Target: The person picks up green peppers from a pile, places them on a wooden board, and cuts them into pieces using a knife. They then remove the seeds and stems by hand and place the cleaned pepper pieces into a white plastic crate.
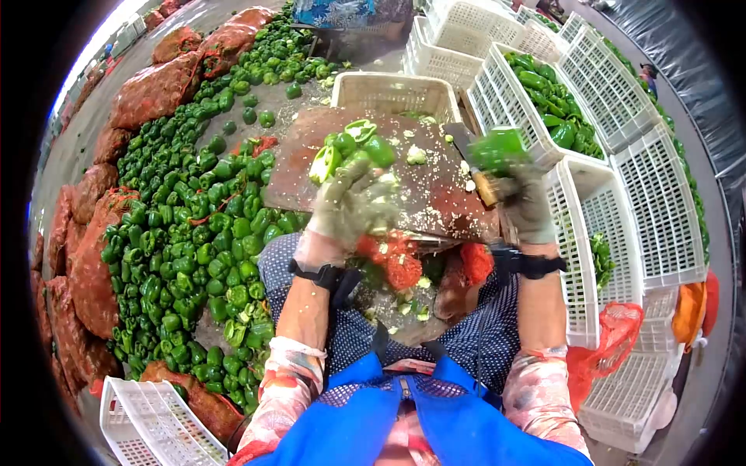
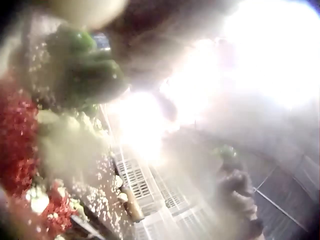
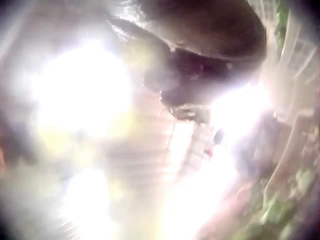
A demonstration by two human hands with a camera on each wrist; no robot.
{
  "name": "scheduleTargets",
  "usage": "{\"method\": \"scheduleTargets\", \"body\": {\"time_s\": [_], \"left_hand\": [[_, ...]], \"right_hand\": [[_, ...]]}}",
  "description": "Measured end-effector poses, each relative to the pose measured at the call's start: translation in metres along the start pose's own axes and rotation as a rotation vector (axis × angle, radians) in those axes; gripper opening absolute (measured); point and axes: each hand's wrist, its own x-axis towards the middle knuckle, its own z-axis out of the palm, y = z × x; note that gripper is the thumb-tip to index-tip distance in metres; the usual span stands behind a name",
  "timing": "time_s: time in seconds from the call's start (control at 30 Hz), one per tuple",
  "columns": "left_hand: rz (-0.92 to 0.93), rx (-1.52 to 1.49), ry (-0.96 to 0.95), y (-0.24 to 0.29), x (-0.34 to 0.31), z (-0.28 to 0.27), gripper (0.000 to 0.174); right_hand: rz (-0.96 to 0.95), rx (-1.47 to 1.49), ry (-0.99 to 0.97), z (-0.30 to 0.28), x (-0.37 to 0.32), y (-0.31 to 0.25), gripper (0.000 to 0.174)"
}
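Observation:
My gloved left hand (image 1: 353, 198) is blurred over the near side of a brown board (image 1: 299, 128), its fingers close to several cut green bell peppers (image 1: 342, 147). In the left wrist view a dark green pepper (image 2: 95, 75) appears close by the hand; I cannot tell whether the fingers grip it. My gloved right hand (image 1: 528, 206) holds a motion-blurred green pepper (image 1: 497, 146) off the board's right side. Beside that hand, a knife lies on the board, its wooden handle (image 1: 485, 188) toward me. Glare hides much of the right wrist view.
Pale cores and seeds (image 1: 417, 155) litter the board. A white crate (image 1: 396, 89) stands behind it; more crates line the right, one with green peppers (image 1: 552, 109). Loose peppers (image 1: 186, 264) cover the left floor beside red mesh sacks (image 1: 155, 89). Red netting (image 1: 402, 268) lies below the board.

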Motion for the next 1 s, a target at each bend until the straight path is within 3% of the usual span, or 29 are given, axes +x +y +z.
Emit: {"method": "scheduleTargets", "body": {"time_s": [0.03,0.1,0.2,0.27,0.33,0.37,0.4,0.43,0.47,0.5,0.57,0.67,0.73,0.77,0.87,0.93,1.0], "left_hand": [[0.026,0.016,0.016,0.006,-0.004,0.003,0.057],[0.072,-0.017,0.026,0.016,-0.009,-0.006,0.057],[0.111,-0.023,0.014,0.026,-0.012,-0.008,0.057],[0.131,0.002,0.045,0.025,-0.013,-0.006,0.057],[0.116,0.052,0.007,0.024,-0.012,-0.020,0.060],[0.112,0.068,0.012,0.024,-0.012,-0.017,0.061],[0.111,0.082,0.014,0.025,-0.012,-0.015,0.061],[0.066,0.043,0.022,0.024,-0.012,-0.017,0.063],[0.077,0.026,0.029,0.024,-0.013,-0.015,0.061],[0.087,0.010,0.035,0.025,-0.012,-0.010,0.058],[0.108,0.025,0.064,0.027,-0.009,-0.008,0.058],[0.052,0.028,0.080,0.028,-0.003,-0.019,0.060],[0.065,0.057,0.073,0.027,-0.001,-0.020,0.061],[0.068,0.050,0.060,0.027,0.001,-0.023,0.061],[0.059,0.044,0.072,0.027,0.004,-0.020,0.057],[0.053,0.029,0.081,0.024,0.003,-0.017,0.055],[0.068,0.013,0.055,0.020,0.004,-0.016,0.052]], "right_hand": [[-0.121,0.203,0.077,-0.034,0.005,-0.009,0.023],[-0.206,0.796,-0.251,-0.114,0.000,-0.038,0.027],[-0.181,0.865,0.368,-0.129,-0.019,-0.052,0.029],[0.038,0.828,-0.262,-0.096,0.007,-0.033,0.028],[-0.054,0.075,0.054,-0.019,0.027,-0.010,0.024],[-0.095,-0.399,-0.021,0.018,0.036,0.004,0.024],[0.093,-0.622,-0.078,0.052,0.047,0.014,0.031],[0.102,-0.946,-0.157,0.060,0.069,0.039,0.038],[-0.074,-1.088,-0.305,0.054,0.091,0.077,0.046],[-0.084,-1.415,-0.348,0.061,0.106,0.100,0.051],[0.096,-1.690,-0.491,0.103,0.116,0.108,0.061],[-0.160,-1.996,-0.754,0.084,0.149,0.174,0.072],[0.132,-1.856,-0.702,0.103,0.143,0.155,0.077],[0.008,-1.811,-0.719,0.081,0.159,0.176,0.079],[0.031,-1.807,-0.637,0.072,0.154,0.169,0.076],[0.063,-1.764,-0.422,0.066,0.149,0.156,0.065],[0.231,-1.122,-0.173,0.047,0.156,0.146,0.057]]}}
